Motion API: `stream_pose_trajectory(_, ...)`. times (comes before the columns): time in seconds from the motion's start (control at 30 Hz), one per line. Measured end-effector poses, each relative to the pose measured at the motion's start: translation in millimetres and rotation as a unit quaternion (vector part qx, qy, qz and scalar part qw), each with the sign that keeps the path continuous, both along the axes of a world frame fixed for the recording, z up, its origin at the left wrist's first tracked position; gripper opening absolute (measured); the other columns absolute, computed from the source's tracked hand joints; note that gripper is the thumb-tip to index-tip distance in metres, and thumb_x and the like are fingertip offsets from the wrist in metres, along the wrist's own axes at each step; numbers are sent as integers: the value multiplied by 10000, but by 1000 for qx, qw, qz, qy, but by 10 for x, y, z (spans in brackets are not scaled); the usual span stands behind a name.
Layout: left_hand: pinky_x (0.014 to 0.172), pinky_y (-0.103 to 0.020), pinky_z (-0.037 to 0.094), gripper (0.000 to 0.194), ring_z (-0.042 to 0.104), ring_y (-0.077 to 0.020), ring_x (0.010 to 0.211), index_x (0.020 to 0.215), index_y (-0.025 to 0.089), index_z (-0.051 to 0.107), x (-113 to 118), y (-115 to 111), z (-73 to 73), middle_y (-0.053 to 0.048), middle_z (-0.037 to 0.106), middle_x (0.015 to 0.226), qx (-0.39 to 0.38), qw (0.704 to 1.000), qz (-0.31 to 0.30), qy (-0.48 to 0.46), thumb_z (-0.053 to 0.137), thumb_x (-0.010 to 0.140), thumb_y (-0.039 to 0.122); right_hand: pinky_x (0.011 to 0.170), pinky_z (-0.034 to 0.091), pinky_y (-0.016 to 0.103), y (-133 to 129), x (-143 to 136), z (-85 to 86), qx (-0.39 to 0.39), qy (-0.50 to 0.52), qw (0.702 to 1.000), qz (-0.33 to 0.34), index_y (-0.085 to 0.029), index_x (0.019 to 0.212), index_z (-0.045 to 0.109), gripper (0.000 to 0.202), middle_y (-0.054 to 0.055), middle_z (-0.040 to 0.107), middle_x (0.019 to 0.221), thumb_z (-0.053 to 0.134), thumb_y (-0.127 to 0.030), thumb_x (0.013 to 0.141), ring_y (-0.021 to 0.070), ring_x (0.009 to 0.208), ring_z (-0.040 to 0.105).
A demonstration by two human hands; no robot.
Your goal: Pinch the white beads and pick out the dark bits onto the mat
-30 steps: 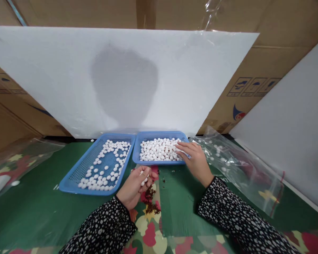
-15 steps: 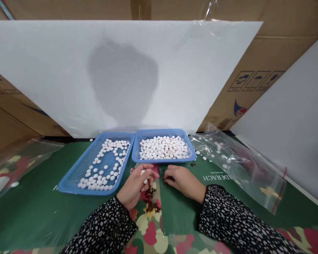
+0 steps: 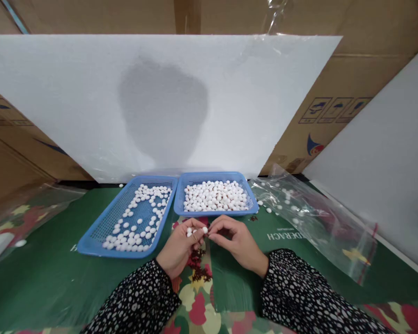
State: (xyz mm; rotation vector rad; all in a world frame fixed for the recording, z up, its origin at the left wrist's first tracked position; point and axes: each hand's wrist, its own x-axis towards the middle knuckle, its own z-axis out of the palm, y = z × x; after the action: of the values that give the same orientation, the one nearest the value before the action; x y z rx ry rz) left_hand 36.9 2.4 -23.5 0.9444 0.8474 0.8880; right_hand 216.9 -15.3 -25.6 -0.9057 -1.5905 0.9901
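Note:
White round pieces sit in my left hand [image 3: 181, 246], whose fingers are curled around them; one white piece [image 3: 205, 230] shows at its fingertips. My right hand [image 3: 238, 241] is closed in a pinch beside that piece, and whatever its fingertips hold is too small to make out. Small dark brown pieces [image 3: 199, 271] lie in a pile on the patterned cover below my hands. Beyond my hands, a blue basket [image 3: 216, 214] holds many white pieces. To the left, another blue basket [image 3: 101, 232] has white pieces spread over its mesh bottom.
A clear plastic bag [image 3: 320, 232] with some white pieces lies at the right. Another clear bag [image 3: 48, 202] is at the far left. Behind the baskets stands a white board [image 3: 237, 106] against cardboard boxes [image 3: 355, 74]. A few white pieces lie loose near the right basket.
My right hand has moved left and up to meet my left hand's fingertips. A white piece now shows between the two hands.

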Motion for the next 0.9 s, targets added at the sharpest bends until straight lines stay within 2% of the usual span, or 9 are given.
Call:
stream_pose_trajectory(0.33, 565, -195, 343, 277, 446, -89, 571, 782, 152, 603, 36, -28, 31, 35, 563, 618, 30, 999, 24, 25, 790, 726, 347, 703, 477, 276, -19, -48, -31, 34, -20, 998, -45, -189, 774, 671, 76, 22, 663, 826, 681, -169, 846, 163, 763, 615)
stream_pose_trajectory(0.63, 557, -208, 337, 231, 467, -100, 547, 782, 154, 624, 36, -66, 0, 35, 565, 576, 77, 993, 40, 76, 749, 758, 346, 652, 480, 259, -23, -66, -67, 21, -30, 997, -66, -186, 764, 626, 127, 5, 658, 752, 701, -242, 848, 151, 689, 605)
stream_pose_trajectory(0.77, 561, -205, 346, 239, 477, -98, 548, 759, 150, 612, 27, -57, 27, 27, 577, 577, 94, 991, 26, 90, 753, 759, 343, 687, 512, 263, -30, -58, -21, 37, -30, 998, -36, -208, 959, 651, 89, 4, 666, 835, 676, -238, 879, 149, 746, 625)
stream_pose_trajectory(0.83, 561, -200, 356, 256, 481, -92, 545, 748, 154, 587, 32, -52, 45, 31, 575, 579, 91, 992, 19, 81, 755, 762, 348, 763, 527, 287, -31, -59, 10, 84, -63, 994, -5, -231, 1070, 658, 163, 22, 671, 939, 637, -216, 909, 155, 844, 638)
stream_pose_trajectory(0.9, 556, -197, 376, 271, 496, -93, 545, 786, 165, 568, 35, -47, 65, 30, 589, 604, 79, 995, 19, 63, 741, 778, 374, 812, 530, 304, -15, -41, 36, 140, -99, 985, -2, -235, 1087, 661, 176, 35, 671, 993, 605, -194, 926, 161, 911, 638)
